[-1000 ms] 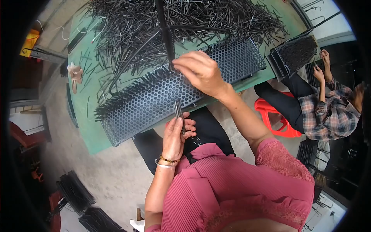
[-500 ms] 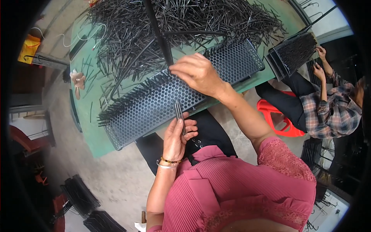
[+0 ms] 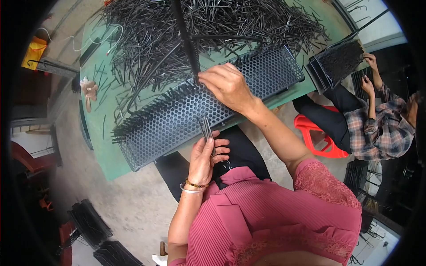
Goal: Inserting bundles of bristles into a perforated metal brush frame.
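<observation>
In front of me a long dark perforated metal rack point(image 3: 166, 131) lies at a slant, its face full of round holes. Short black sticks point(image 3: 153, 103) poke up along its far side, densest toward the left. Several slim, shiny dark sticks point(image 3: 206, 127) fan out of my left hand point(image 3: 205, 155), which grips them just off the rack's near edge. My right hand point(image 3: 230, 88) is over the rack's far part, fingertips pinched together beside a black upright bar point(image 3: 188, 48). Whatever is between those fingertips is hidden.
A big heap of loose black sticks point(image 3: 230, 26) covers the back of the green table point(image 3: 106, 153). A pale glove-like item point(image 3: 88, 93) lies at its left. At right, a co-worker point(image 3: 377, 128) handles another filled rack point(image 3: 339, 62) near a red stool point(image 3: 317, 137).
The sticks in my left hand have spread apart slightly. My right hand has barely shifted, still pinching near the upright bar.
</observation>
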Motion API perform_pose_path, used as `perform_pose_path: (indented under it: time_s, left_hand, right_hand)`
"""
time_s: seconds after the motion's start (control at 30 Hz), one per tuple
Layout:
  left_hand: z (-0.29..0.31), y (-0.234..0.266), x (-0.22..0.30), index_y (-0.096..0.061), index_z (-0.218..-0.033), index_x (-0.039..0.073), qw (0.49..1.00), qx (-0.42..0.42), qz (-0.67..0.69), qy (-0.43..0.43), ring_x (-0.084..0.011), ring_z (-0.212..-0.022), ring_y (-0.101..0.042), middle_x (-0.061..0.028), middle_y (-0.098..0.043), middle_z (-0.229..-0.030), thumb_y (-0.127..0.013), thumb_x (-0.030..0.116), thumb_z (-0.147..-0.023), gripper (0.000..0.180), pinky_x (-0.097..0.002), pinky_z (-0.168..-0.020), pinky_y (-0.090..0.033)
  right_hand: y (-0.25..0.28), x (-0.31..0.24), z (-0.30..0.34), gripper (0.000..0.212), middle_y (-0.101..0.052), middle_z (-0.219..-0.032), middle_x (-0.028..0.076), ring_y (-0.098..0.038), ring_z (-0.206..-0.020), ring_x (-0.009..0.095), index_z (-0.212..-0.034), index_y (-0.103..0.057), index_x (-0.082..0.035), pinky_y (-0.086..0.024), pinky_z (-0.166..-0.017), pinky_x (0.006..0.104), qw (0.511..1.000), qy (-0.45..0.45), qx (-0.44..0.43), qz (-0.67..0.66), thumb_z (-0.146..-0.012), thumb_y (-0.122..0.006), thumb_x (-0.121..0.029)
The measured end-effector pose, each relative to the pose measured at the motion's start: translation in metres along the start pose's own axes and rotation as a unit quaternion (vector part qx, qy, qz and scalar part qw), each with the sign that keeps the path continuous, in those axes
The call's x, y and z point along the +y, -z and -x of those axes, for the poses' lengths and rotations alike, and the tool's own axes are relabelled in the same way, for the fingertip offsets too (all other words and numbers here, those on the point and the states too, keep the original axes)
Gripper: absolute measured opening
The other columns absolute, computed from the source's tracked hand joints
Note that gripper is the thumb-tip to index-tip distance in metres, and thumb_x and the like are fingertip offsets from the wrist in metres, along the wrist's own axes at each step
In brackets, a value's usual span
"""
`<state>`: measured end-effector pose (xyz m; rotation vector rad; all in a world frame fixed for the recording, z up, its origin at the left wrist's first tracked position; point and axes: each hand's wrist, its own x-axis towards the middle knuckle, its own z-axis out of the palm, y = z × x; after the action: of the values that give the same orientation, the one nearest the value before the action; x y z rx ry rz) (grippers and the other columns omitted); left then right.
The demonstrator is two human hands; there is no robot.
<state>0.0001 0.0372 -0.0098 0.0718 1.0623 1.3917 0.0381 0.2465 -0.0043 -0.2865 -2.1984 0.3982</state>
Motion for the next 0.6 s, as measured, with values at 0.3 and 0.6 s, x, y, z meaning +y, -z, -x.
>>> perform_pose_path:
  time_s: [0.3, 0.6]
  left_hand:
    - [0.003, 0.001, 0.000, -0.046, -0.121, -0.001, 1.000, -0.003, 0.005, -0.009, -0.0177, -0.079, -0.064, -0.0153, -0.062, -0.099, -0.042, 0.021, -0.098, 0.032, -0.0274, -0.068, -0.055]
    - [0.002, -0.004, 0.005, -0.045, -0.121, -0.002, 0.996, -0.029, -0.013, -0.086, -0.0195, -0.088, -0.063, -0.0167, -0.061, -0.104, -0.040, 0.023, -0.099, 0.034, -0.0291, -0.074, -0.054]
  right_hand:
    - [0.015, -0.017, -0.004, 0.016, -0.062, -0.081, 0.009, -0.060, -0.071, 0.021, -0.090, -0.068, -0.002, -0.047, -0.062, 0.0301, 0.995, -0.049, -0.006, -0.082, -0.075, -0.070, -0.005]
    - [0.036, -0.047, 0.026, 0.020, -0.065, -0.085, 0.006, -0.061, -0.076, 0.009, -0.096, -0.065, 0.004, -0.050, -0.066, 0.0221, 0.790, -0.370, -0.280, -0.401, -0.083, -0.067, -0.012]
